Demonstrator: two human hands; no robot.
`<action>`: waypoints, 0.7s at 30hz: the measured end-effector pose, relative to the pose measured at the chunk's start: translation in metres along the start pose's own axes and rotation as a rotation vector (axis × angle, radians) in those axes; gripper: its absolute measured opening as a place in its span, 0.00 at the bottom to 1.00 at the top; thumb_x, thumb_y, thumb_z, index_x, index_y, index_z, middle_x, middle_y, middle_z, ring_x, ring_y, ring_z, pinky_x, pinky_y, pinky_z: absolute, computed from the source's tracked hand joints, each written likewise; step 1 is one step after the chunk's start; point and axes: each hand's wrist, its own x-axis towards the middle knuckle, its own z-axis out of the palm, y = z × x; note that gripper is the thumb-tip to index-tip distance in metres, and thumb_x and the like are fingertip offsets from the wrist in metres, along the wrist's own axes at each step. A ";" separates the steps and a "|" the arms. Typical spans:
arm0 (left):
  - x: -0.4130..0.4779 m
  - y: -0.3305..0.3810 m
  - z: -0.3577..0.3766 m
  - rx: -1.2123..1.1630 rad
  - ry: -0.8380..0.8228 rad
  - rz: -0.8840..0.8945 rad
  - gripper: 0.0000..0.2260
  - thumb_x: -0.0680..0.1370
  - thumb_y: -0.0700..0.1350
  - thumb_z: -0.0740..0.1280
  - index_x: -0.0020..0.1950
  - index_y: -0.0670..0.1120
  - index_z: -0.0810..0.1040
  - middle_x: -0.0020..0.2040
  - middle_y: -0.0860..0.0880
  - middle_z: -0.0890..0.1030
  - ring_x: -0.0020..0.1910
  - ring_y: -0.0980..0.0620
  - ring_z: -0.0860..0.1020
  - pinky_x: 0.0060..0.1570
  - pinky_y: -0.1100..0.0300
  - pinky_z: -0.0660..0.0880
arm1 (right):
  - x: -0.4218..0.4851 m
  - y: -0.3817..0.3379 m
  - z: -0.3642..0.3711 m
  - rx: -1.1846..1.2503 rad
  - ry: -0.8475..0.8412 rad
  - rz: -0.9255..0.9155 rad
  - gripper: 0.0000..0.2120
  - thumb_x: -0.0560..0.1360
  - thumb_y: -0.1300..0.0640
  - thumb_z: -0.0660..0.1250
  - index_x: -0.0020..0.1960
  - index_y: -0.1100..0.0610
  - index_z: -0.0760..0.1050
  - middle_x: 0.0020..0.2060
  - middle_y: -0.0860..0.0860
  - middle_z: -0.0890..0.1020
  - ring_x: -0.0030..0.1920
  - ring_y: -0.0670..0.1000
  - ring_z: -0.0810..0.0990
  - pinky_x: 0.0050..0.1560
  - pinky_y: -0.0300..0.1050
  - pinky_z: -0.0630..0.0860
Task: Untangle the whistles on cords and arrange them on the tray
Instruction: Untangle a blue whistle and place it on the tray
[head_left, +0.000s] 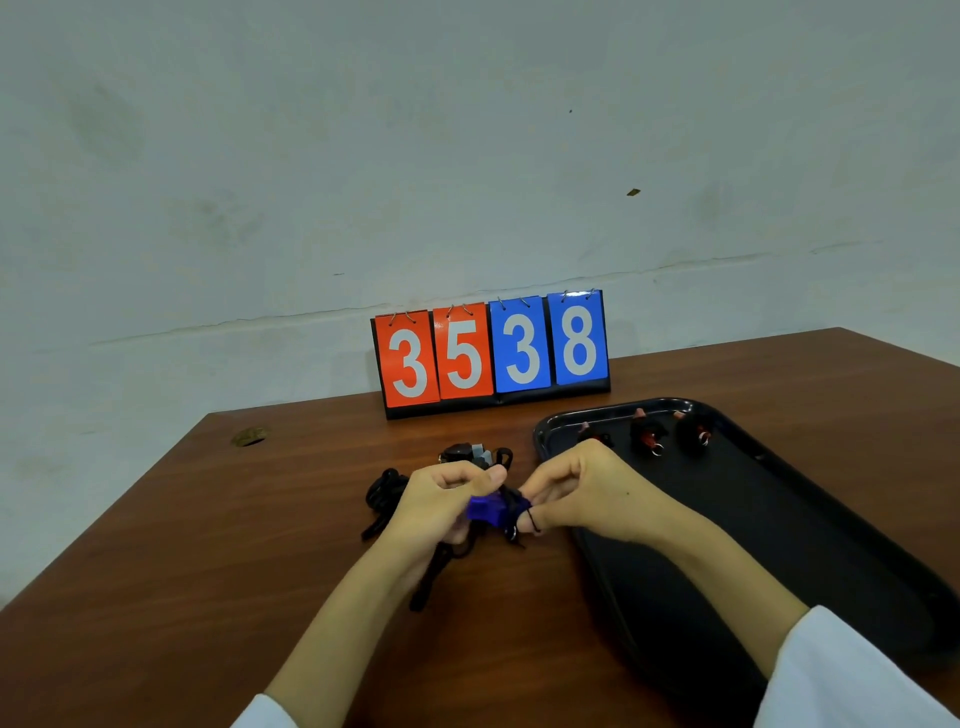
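Left fingers (491, 475) grip purple whistle (485, 508), right fingers (543, 491) pinch its cord (533, 519).

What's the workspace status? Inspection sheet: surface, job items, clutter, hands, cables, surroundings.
Surface: brown wooden table.
Job's things: three whistles at the far end of the black tray; blue whistle off the tray, in hand; grey whistle and cord bundle on the table.
Clutter: flip scoreboard reading 3538 at the far edge.
Hands: left hand grips the blue whistle; right hand pinches its black cord.
Cables: nothing seen.
Surroundings: bare pale wall.
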 end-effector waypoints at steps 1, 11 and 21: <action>0.001 0.000 0.001 -0.022 -0.008 -0.009 0.14 0.67 0.56 0.68 0.26 0.49 0.77 0.21 0.51 0.66 0.19 0.56 0.60 0.21 0.66 0.56 | 0.000 -0.001 -0.001 0.029 0.012 -0.006 0.06 0.68 0.62 0.74 0.45 0.57 0.82 0.38 0.50 0.84 0.38 0.46 0.83 0.44 0.38 0.79; -0.003 -0.002 0.011 -0.134 -0.071 0.018 0.15 0.80 0.49 0.60 0.45 0.39 0.79 0.25 0.49 0.69 0.18 0.57 0.59 0.20 0.66 0.53 | -0.001 -0.003 -0.011 0.359 0.462 0.038 0.09 0.68 0.66 0.71 0.42 0.54 0.78 0.37 0.53 0.83 0.36 0.47 0.83 0.39 0.39 0.81; -0.009 -0.003 0.024 0.416 0.070 0.358 0.09 0.80 0.48 0.61 0.43 0.49 0.79 0.28 0.55 0.76 0.27 0.61 0.74 0.34 0.70 0.70 | 0.008 0.014 -0.009 0.155 0.681 0.174 0.09 0.69 0.59 0.73 0.48 0.57 0.80 0.38 0.50 0.83 0.39 0.46 0.82 0.43 0.42 0.81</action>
